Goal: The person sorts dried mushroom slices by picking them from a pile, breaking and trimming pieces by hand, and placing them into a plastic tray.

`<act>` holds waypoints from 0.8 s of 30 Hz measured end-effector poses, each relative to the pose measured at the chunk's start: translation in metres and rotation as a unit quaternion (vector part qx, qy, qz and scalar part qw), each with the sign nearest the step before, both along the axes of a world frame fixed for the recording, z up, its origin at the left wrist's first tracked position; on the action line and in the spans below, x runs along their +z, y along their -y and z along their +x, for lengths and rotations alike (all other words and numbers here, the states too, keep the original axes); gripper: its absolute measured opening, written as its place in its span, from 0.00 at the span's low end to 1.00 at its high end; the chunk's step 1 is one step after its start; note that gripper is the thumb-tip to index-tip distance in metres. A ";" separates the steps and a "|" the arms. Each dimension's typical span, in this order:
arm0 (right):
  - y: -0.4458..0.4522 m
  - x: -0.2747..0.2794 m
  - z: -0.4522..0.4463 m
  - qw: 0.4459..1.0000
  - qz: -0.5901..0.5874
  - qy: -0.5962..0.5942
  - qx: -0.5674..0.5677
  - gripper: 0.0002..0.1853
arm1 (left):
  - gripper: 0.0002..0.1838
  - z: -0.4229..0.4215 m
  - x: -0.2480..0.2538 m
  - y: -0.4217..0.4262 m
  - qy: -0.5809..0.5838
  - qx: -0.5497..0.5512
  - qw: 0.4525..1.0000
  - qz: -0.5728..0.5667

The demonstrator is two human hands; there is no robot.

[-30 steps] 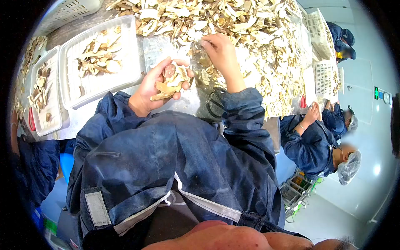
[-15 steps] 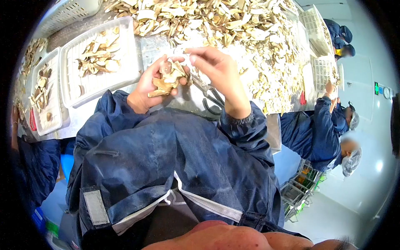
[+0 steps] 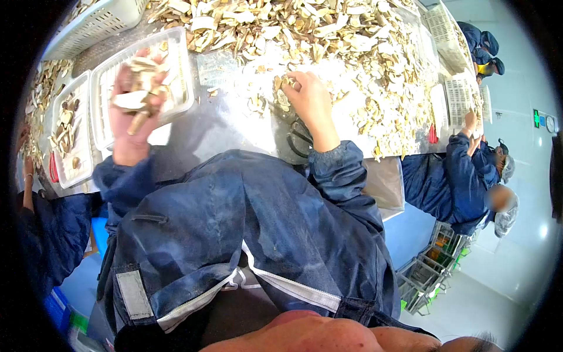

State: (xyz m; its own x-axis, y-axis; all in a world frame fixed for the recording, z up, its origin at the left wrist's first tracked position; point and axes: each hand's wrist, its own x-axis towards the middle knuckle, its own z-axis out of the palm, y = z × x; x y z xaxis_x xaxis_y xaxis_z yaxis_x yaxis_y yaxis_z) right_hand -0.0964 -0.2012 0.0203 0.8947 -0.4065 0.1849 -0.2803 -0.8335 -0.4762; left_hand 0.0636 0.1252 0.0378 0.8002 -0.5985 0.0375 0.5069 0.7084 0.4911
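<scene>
My left hand [image 3: 130, 132], blurred, is over the white plastic tray [image 3: 191, 88], palm up and fingers curled round several dried mushroom slices [image 3: 130, 101]. My right hand [image 3: 314, 104] is low over the metal table, thumb and fingers bent together on small mushroom slices [image 3: 281, 97] at the near edge of the pile. Beside and partly beneath that hand lie scissors [image 3: 291, 145]; the dark looped handles show, while the blades are hard to make out. The large heap of mushroom slices [image 3: 293, 29] spreads beyond both hands.
A second white tray [image 3: 88, 152] with some slices stands at far left, by a red-handled object [image 3: 53, 168]. White perforated baskets [image 3: 120, 20] stand at back left and right [image 3: 457, 102]. Co-workers in blue [image 3: 454, 182] work at the right; another sleeve [image 3: 58, 234] is at left.
My left hand has swung left from in front of me to over the tray, carrying the mushroom slices. My right hand has moved slightly down and left, onto the slices on the table.
</scene>
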 end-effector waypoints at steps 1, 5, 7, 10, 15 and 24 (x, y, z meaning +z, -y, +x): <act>0.001 -0.001 0.000 1.000 -0.007 0.007 0.006 0.15 | 0.27 0.008 0.012 -0.013 0.017 0.076 0.995 0.064; 0.003 0.000 0.001 1.000 0.024 -0.009 -0.001 0.12 | 0.24 0.042 0.038 -0.045 0.140 0.290 0.858 0.399; 0.005 -0.003 0.002 0.999 0.051 0.002 -0.007 0.10 | 0.23 0.066 0.020 -0.066 0.275 0.306 0.762 0.500; 0.006 0.011 0.000 0.972 0.225 -0.048 -0.044 0.09 | 0.24 0.069 0.006 -0.066 0.357 0.269 0.675 0.587; 0.007 0.020 -0.001 0.937 0.348 0.033 -0.023 0.08 | 0.28 0.048 0.017 -0.056 0.383 0.199 0.644 0.631; -0.060 0.066 0.011 0.893 0.429 0.033 0.131 0.09 | 0.23 -0.053 -0.008 0.065 0.053 -0.176 0.979 0.087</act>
State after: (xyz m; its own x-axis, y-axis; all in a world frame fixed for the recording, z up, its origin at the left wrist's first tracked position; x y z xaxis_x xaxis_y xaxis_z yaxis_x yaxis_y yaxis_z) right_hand -0.0850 -0.1412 0.0862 0.9785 -0.2027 -0.0378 -0.0766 -0.1869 -0.9794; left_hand 0.0110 0.0597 0.0299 0.5402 -0.8414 -0.0181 0.6438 0.3993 0.6528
